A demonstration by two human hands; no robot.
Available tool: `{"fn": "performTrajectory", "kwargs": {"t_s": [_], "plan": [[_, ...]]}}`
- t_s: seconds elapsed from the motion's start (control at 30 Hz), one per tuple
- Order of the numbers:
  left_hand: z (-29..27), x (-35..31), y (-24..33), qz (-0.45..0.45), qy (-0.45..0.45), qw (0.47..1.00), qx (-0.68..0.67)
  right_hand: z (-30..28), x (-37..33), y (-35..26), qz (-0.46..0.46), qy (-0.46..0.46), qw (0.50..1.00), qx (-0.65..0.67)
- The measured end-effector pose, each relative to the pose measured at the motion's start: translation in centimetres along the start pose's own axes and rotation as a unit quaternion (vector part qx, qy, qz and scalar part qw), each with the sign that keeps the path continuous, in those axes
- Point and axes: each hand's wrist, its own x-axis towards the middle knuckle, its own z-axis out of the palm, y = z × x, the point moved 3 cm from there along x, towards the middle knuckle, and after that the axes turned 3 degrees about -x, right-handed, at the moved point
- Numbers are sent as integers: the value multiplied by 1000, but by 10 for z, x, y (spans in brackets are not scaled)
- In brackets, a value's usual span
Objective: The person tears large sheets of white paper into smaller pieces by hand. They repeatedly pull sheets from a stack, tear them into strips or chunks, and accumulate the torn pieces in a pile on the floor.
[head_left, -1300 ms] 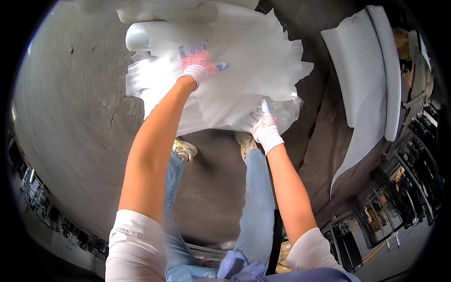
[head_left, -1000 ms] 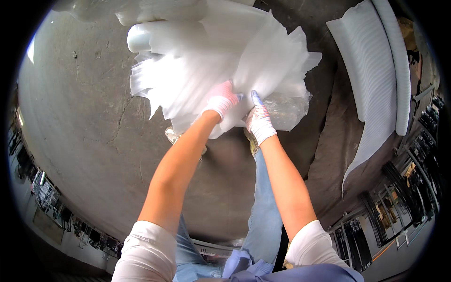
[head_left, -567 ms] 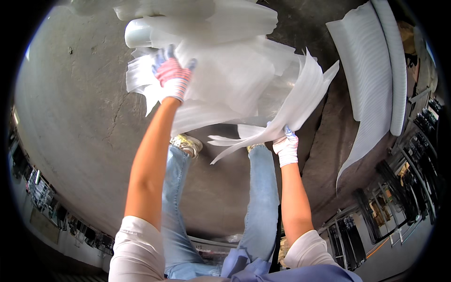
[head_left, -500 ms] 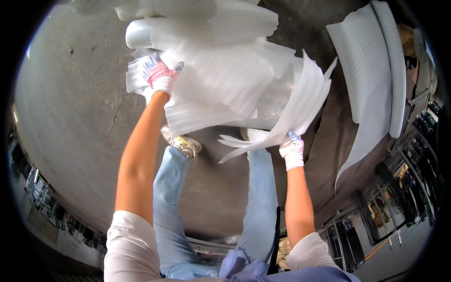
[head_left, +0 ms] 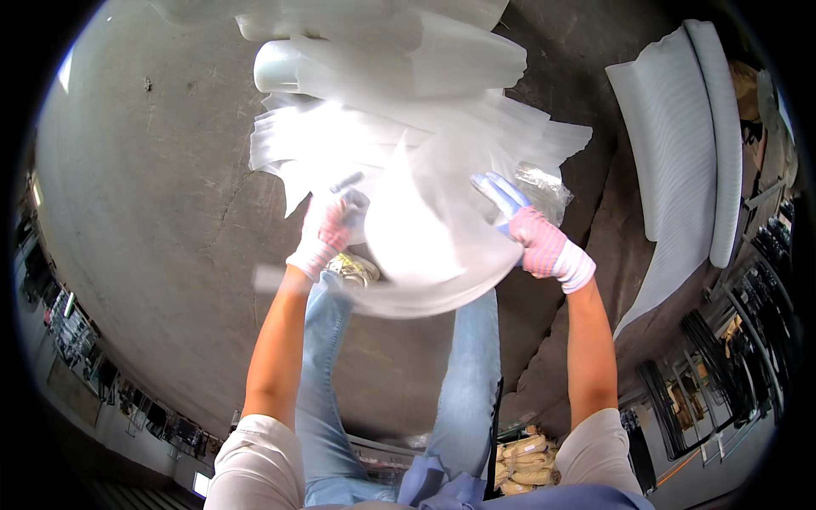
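Note:
A thin white foam sheet (head_left: pixel 425 229) is bent up into a curve in front of my legs, its near edge sagging between my hands. My left hand (head_left: pixel 327 225), in a white, pink and blue work glove, is at the sheet's left side; motion blur smears its fingers. At the right edge, my right hand (head_left: pixel 540 238) wears a matching glove. Its blue-coated fingers are stretched out against the foam, the thumb apart from them. Beyond the raised sheet, more white foam sheets (head_left: pixel 331 140) lie layered on the floor. Crinkled clear plastic (head_left: pixel 544 187) shows beside my right fingers.
White foam rolls (head_left: pixel 374 68) lie at the far side. Another partly unrolled ribbed foam roll (head_left: pixel 680 144) lies on the right. Racks with dark parts (head_left: pixel 722 357) line the right edge. Tan bundles (head_left: pixel 523 463) are near my right leg. The concrete floor (head_left: pixel 161 195) has cracks.
My left hand has come back toward me from the far left of the layers. My right hand has moved farther away from me, and the foam sheet has swung from the right to between my hands.

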Motion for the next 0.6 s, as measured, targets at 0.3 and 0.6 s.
{"fn": "performTrajectory", "kwargs": {"t_s": [0.3, 0.6], "plan": [[42, 24, 30, 33, -641, 643, 417, 0, 56, -41, -63, -114, 980, -153], [130, -44, 46, 49, -500, 704, 502, 10, 27, -34, 30, -222, 952, -206]]}}
